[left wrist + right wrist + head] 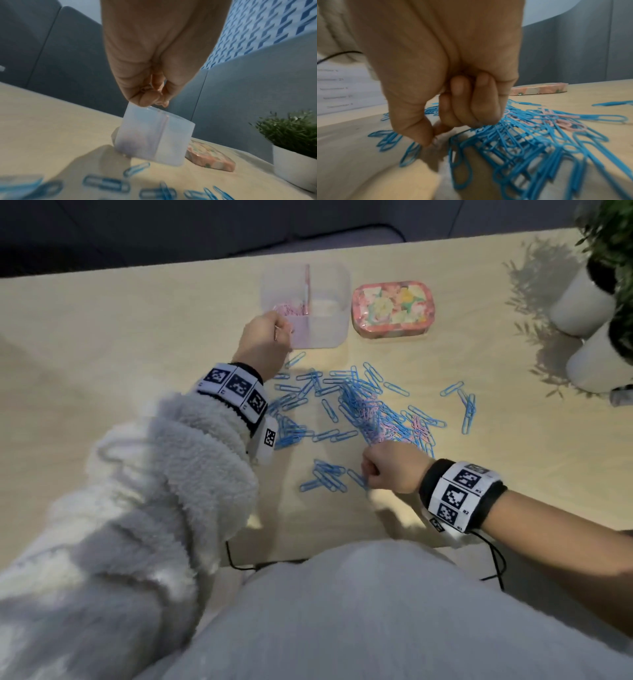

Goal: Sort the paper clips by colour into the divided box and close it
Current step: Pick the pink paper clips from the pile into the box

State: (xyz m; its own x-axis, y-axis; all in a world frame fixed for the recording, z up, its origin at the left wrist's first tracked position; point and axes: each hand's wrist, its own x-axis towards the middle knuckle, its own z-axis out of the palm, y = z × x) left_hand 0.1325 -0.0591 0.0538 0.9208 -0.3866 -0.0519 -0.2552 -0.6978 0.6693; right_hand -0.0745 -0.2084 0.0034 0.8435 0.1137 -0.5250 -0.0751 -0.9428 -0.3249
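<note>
At the near left corner of the divided box (306,306), the left hand (263,338) hangs over the left compartment, fingers (145,99) bunched together and pinching what looks like a pink clip; the clip itself is too small to confirm. Pink clips (287,309) already lie in that compartment; the right compartment looks unfilled. The lid (392,308), flower-patterned, lies just right of the box on the bench (102,337).

Toward the person from the box, the mixed pile of clips (363,409) is spread out, mostly blue with pink ones tangled in on its right side. The right hand (390,470) sits at the near edge of the pile, knuckles up, thumb and forefinger closed on a blue clip (358,478), the other fingers curled in.

Risks, as judged:
- A clip released over the divider could fall into the wrong compartment.
- Clips in the pile interlock; lifting one may drag others, a pink among blue.
- The left wrist hovers close to the box wall; a nudge could shift the light box.
- Loose clips lie far right of the box and may be missed.
</note>
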